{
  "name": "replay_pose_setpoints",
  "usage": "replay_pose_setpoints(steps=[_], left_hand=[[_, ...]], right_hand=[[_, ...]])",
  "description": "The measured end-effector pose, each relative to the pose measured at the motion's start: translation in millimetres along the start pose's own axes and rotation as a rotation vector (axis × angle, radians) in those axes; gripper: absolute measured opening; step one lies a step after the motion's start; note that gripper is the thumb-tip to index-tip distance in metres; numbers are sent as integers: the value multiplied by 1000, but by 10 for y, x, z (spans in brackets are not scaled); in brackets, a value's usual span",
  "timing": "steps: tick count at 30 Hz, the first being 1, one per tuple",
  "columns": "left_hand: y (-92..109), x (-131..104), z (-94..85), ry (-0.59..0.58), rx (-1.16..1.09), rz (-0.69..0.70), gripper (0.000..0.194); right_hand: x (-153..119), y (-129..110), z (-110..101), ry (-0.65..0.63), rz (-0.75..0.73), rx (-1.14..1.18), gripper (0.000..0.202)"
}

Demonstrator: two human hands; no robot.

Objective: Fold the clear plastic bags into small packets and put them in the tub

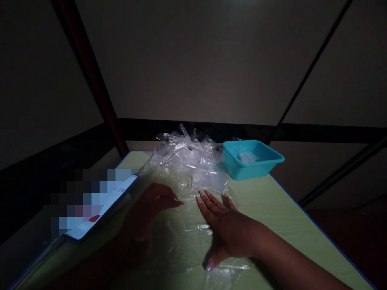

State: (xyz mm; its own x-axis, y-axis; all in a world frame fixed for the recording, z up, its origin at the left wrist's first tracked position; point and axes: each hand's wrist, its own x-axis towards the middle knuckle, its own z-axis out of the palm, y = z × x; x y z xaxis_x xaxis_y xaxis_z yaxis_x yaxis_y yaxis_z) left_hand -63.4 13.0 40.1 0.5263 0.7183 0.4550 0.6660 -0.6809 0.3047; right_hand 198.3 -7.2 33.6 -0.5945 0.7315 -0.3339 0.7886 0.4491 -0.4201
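A thin clear plastic bag (187,229) lies spread on the light green table, its far part crumpled into a shiny heap. My right hand (232,229) presses flat on this plastic, fingers stretched forward and thumb apart. In shadow to the left, my left hand (148,209) is over the plastic with its fingers loosely bent and the thumb lower down. Nothing shows in its fingers, though the dark hides part of it. Beyond the hands is the pile of crumpled clear plastic bags (190,155).
A turquoise plastic basket (254,169) stands at the table's far right, with something clear or whitish inside. A lit phone (105,205), partly pixelated, lies along the left edge. The green table (290,225) has a blue rim. A pale panelled wall (196,60) rises behind.
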Motion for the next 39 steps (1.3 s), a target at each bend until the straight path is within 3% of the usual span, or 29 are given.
replay_pose_setpoints(steps=[3,4,8,11,17,27,33,39], left_hand=[[121,-80,144,-53,-229,196,62],[161,-111,213,-99,-214,216,58],[261,-215,466,-277,-95,276,81],[263,-219,532,-375,5,242,91],[234,-124,455,-602,103,37,76],[109,-106,362,-689,111,5,113],[-106,70,200,-509,171,-22,79],[-241,125,158,-595,64,160,71]], right_hand=[[-3,6,8,9,-8,4,133],[-4,8,14,17,-11,8,133],[2,9,35,27,-11,14,135],[13,10,41,5,-7,0,136],[19,17,49,12,-3,-4,140],[10,25,55,19,-10,-21,139],[13,-10,10,0,42,-40,142],[6,-142,-100,-63,122,-63,141]])
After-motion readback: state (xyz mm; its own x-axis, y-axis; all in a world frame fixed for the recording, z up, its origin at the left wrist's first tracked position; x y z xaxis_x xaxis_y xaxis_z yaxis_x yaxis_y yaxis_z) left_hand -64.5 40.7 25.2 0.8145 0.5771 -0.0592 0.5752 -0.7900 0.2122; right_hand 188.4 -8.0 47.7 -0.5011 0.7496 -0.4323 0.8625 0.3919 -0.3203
